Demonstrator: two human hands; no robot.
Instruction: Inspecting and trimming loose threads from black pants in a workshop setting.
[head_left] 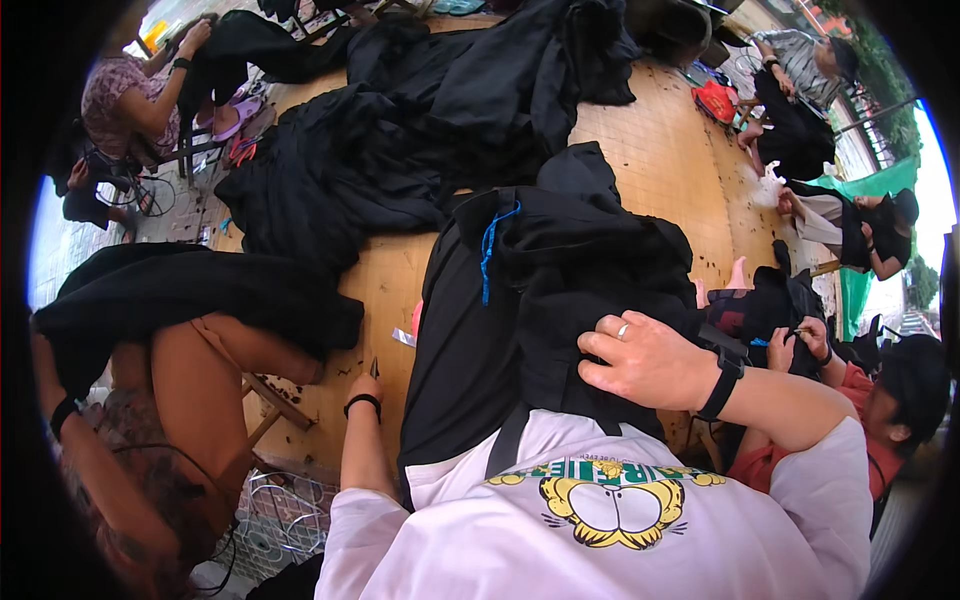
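A black garment (600, 260) lies across my lap, with a bright blue cord (488, 255) hanging down its upper left part. My right hand (640, 362), with a ring and a dark wristband, rests on this cloth; its fingers are bent and closed on a fold. Low at the left, my left hand (367, 386) is closed around a small pointed metal tool (375, 367). Only the tool's dark tip shows, pointing away from me; the fingers cover the rest. That hand is apart from the garment.
Black cloth (350, 170) is heaped over the wooden surface (660, 140) ahead. A person with black cloth on the lap sits close at my left, near a wooden stool (275, 405). Other people work along the right and far left. A red bag (714, 102) lies far right.
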